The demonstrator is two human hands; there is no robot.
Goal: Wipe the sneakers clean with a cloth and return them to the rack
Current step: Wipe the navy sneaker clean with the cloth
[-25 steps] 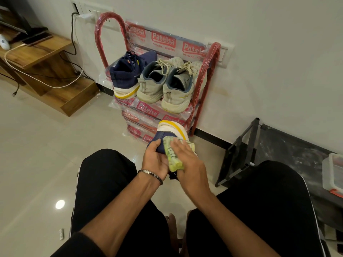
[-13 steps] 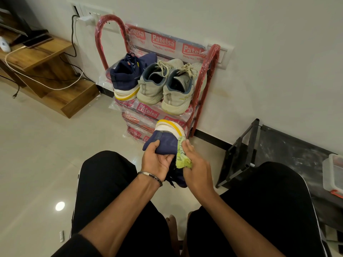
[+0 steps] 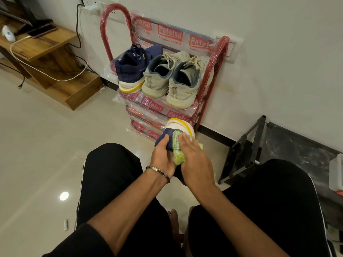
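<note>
Between my knees my left hand [image 3: 161, 158] grips a navy sneaker [image 3: 179, 127] with a white and yellow sole, heel pointing away from me. My right hand [image 3: 195, 162] presses a yellow-green cloth [image 3: 177, 149] flat against the sneaker's side with straight fingers. Much of the shoe is hidden under both hands. Ahead stands a red shoe rack [image 3: 211, 75] wrapped in printed plastic. On its top shelf sit the matching navy sneaker [image 3: 132, 69] and two beige sneakers [image 3: 157, 78].
A wooden stepped shelf [image 3: 55, 52] with a phone and cables stands at the left by the wall. A black metal frame [image 3: 245, 149] leans at the right, with a plastic box [image 3: 336, 175] beyond it. Glossy tiled floor lies on the left.
My right hand has slid the cloth back over the sneaker's upper side, now flat on it. My left hand keeps its grip, and the shoe has tilted slightly.
</note>
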